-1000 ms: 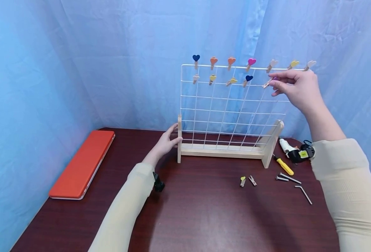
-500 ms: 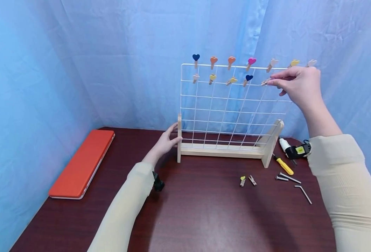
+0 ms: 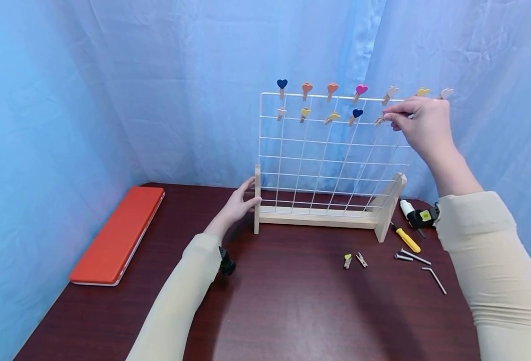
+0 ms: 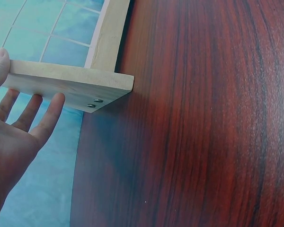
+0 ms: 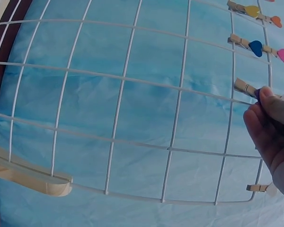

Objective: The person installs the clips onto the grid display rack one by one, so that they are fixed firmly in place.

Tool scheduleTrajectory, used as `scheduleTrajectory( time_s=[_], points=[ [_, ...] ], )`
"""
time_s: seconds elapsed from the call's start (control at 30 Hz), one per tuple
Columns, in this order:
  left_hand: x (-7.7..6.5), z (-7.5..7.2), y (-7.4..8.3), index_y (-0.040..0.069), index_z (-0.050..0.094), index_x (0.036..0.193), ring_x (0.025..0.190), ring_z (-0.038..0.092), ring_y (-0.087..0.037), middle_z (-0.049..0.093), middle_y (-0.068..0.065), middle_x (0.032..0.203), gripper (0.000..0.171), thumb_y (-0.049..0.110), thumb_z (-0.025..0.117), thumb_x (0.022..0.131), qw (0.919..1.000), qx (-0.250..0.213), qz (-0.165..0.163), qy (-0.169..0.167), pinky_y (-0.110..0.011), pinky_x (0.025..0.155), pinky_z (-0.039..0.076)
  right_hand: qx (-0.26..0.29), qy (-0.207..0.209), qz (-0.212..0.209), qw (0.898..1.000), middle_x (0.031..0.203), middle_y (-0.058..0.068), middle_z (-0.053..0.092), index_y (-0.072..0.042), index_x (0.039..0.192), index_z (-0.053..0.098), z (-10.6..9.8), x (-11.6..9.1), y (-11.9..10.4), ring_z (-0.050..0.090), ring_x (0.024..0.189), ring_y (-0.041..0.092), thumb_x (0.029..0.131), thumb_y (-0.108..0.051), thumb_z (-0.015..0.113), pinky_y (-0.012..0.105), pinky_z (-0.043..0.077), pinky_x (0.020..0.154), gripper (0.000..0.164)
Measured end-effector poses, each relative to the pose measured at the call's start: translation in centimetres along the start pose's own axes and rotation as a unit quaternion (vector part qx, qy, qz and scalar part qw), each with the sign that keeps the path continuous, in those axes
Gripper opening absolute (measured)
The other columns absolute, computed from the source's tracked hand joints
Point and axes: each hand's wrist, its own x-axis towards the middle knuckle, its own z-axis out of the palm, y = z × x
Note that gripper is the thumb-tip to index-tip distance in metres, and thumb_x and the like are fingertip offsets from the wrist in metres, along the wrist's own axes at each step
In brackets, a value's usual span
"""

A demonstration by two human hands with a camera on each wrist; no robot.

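My right hand (image 3: 425,123) pinches a small wooden clothespin (image 5: 245,88) between thumb and forefinger, at the second wire of the white grid rack (image 3: 310,141). Its heart is mostly covered by my fingers; a dark purple edge shows in the right wrist view. Along the top wire sit heart clothespins in several colours, such as a magenta one (image 3: 360,91). The second wire carries white, yellow and navy ones, the navy clothespin (image 3: 356,115) being closest to my hand. At the rack's left wooden side piece (image 4: 71,78), my left hand (image 4: 14,142) rests with extended fingers against the board.
Two loose clothespins (image 3: 347,260) lie on the dark table (image 3: 292,311) before the rack. To the right are a yellow screwdriver (image 3: 407,240), bolts (image 3: 415,256), a hex key (image 3: 435,280) and a partly covered white tool (image 3: 407,206). A red case (image 3: 118,235) lies left.
My right hand has brought the clothespin onto the second wire, turning so its heart became hidden, and the forearm has shifted slightly left. My left hand has stayed at the rack's side.
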Motion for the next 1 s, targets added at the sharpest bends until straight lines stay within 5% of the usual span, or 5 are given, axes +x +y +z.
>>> scheduleTrajectory(
  time_s=[0.17, 0.3, 0.6, 0.83, 1.0],
  points=[
    [0.0, 0.1, 0.0, 0.017, 0.017, 0.144, 0.121, 0.039, -0.031, 0.026, -0.012, 0.143, 0.067, 0.019, 0.054, 0.088, 1.0, -0.004, -0.004, -0.001, -0.046, 0.081, 0.05, -0.007, 0.003, -0.018, 1.0, 0.09, 0.012, 0.068, -0.006, 0.092, 0.072, 0.3, 0.0, 0.1, 0.039, 0.055, -0.024, 0.081, -0.025, 0.063, 0.004, 0.032, 0.054, 0.024],
    [0.0, 0.1, 0.0, 0.017, 0.017, 0.144, 0.12, 0.04, -0.031, 0.027, -0.012, 0.143, 0.066, 0.016, 0.054, 0.089, 0.9999, -0.009, -0.005, 0.0, -0.046, 0.08, 0.05, -0.01, 0.0, -0.02, 1.0, 0.089, 0.013, 0.068, -0.006, 0.093, 0.072, 0.4, 0.0, 0.2, 0.038, 0.055, -0.025, 0.08, -0.025, 0.064, 0.006, 0.031, 0.062, 0.024],
    [0.0, 0.1, 0.0, 0.017, 0.017, 0.144, 0.12, 0.04, -0.032, 0.027, -0.012, 0.143, 0.066, 0.017, 0.054, 0.089, 1.0, -0.001, 0.003, 0.001, -0.046, 0.08, 0.05, -0.011, -0.019, -0.013, 1.0, 0.088, 0.016, 0.066, -0.011, 0.105, 0.068, -0.1, -0.5, 0.6, 0.035, 0.058, -0.025, 0.079, -0.028, 0.066, 0.041, 0.03, 0.088, 0.031],
    [-0.1, 0.1, 0.1, 0.017, 0.017, 0.144, 0.119, 0.04, -0.033, 0.026, -0.012, 0.143, 0.067, 0.019, 0.054, 0.088, 1.0, -0.002, -0.001, 0.001, -0.046, 0.081, 0.049, 0.04, 0.001, -0.045, 0.998, 0.083, 0.007, 0.067, -0.014, 0.103, 0.069, 0.0, -3.9, 1.0, 0.047, 0.06, -0.019, 0.075, -0.024, 0.071, 0.002, 0.037, 0.071, 0.029],
    [0.0, 0.1, 0.1, 0.018, 0.018, 0.143, 0.119, 0.041, -0.032, 0.028, -0.012, 0.142, 0.066, 0.018, 0.054, 0.089, 1.0, 0.003, -0.002, 0.005, -0.043, 0.079, 0.051, 0.085, -0.114, -0.123, 0.982, 0.084, -0.003, 0.066, -0.015, 0.096, 0.07, 3.5, -9.4, 2.6, 0.057, 0.071, -0.003, 0.071, -0.013, 0.075, 0.006, 0.046, 0.062, 0.026]
  ],
)
